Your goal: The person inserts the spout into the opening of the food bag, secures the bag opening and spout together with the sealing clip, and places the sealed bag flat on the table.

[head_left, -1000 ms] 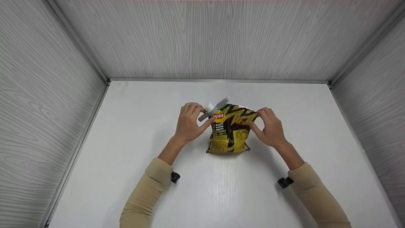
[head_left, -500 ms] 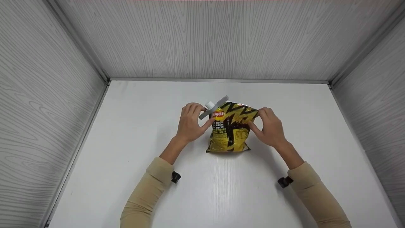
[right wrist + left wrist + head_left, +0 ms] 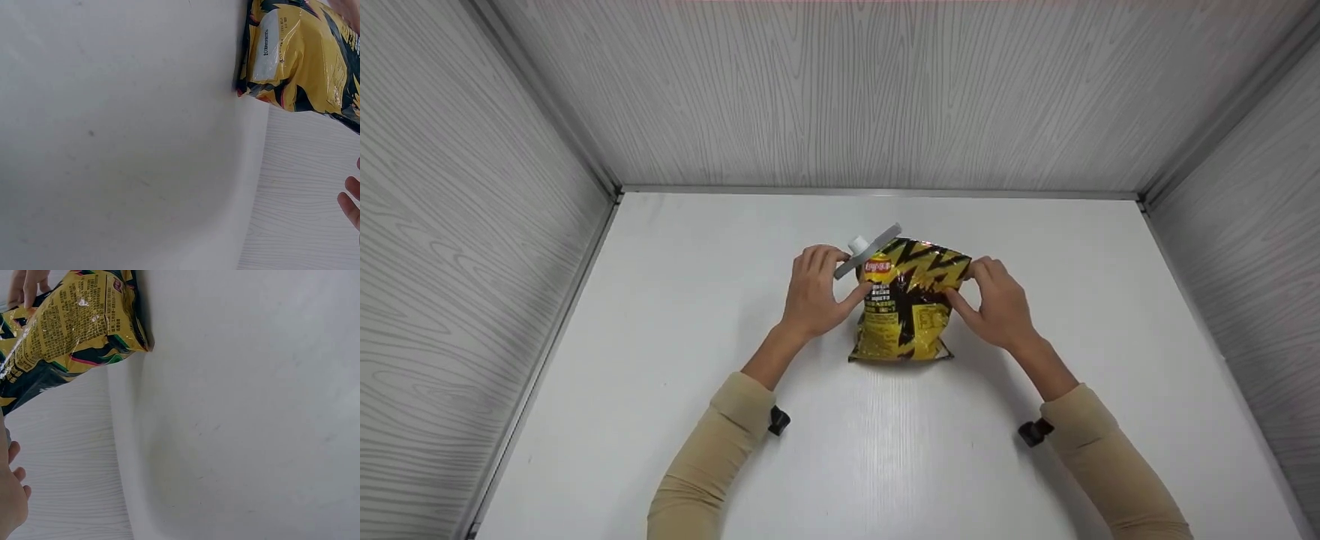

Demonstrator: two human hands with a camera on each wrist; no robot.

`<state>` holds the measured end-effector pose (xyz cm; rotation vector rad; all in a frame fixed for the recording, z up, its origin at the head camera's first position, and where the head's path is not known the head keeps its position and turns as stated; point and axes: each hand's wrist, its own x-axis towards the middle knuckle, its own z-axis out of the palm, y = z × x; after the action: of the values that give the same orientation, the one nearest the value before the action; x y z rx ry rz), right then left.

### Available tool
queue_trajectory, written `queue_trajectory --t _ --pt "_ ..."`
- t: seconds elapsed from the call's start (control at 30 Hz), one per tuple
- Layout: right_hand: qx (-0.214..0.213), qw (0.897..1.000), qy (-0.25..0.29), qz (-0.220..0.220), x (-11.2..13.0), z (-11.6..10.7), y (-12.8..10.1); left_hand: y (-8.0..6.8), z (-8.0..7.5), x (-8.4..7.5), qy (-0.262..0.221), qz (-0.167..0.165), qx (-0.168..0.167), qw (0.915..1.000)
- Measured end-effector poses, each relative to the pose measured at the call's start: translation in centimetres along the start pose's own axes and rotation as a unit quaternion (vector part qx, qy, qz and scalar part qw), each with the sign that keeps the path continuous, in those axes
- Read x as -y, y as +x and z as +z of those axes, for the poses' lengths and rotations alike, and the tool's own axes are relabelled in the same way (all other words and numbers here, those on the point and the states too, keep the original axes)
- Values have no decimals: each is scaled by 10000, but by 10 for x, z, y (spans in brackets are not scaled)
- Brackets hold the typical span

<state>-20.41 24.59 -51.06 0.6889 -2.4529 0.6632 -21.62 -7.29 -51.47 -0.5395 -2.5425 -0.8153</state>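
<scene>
A yellow and black bag of potato chips (image 3: 911, 315) stands on its bottom edge at mid-table, its printed back toward me. Across its upper left corner slants a grey bag clip (image 3: 879, 244) with a round white cap (image 3: 858, 244). My left hand (image 3: 812, 296) pinches that corner, thumb on the bag's face and fingers behind by the clip. At the upper right corner, my right hand (image 3: 997, 307) grips the bag between thumb and fingers. Both wrist views show the bag's lower end close by; the clip is mostly hidden there.
The white tabletop (image 3: 840, 450) spreads around the bag. Grey wood-grain panels enclose it at the left, right and back (image 3: 840, 97), the back one beyond a metal edge strip (image 3: 735, 189).
The bag's top has tilted up and slightly away, carrying the clip with it. My left hand has shifted a little to the right; the right hand has barely moved.
</scene>
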Motion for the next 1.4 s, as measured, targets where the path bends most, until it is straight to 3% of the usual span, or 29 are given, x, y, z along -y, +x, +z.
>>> queue_trajectory --t 0.87,1.4 --pt "284 9994 72 200 -6 10 5 9 11 9 169 -275 395 9987" --pt "801 9962 -43 339 -8 17 0 10 18 16 266 -425 574 9971"
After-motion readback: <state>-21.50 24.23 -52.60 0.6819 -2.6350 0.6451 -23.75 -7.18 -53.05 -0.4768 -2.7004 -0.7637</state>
